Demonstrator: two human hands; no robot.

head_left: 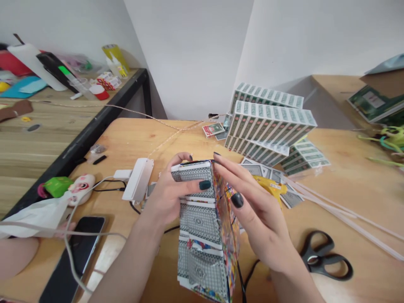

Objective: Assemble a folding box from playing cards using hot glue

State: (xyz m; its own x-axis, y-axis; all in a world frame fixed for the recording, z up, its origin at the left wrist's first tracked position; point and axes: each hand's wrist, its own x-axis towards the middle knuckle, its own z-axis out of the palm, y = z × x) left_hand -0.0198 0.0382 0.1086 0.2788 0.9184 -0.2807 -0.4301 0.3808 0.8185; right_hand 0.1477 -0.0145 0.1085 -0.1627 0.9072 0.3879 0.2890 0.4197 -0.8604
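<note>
In front of me is a tall box-like structure built of playing cards, grey patterned backs on one side and colourful faces on the other. My left hand grips its upper left part, thumb lying across the front. My right hand presses on the colourful right side, with its fingertips by the top edge and the thumb lower down. Behind my right hand lie a yellow glue gun, partly hidden, and loose playing cards.
Stacked card packs stand at the back right, with a single pack beside them. Black scissors and clear glue sticks lie right. A white power strip, a phone and cables are left. A side table holds bottles.
</note>
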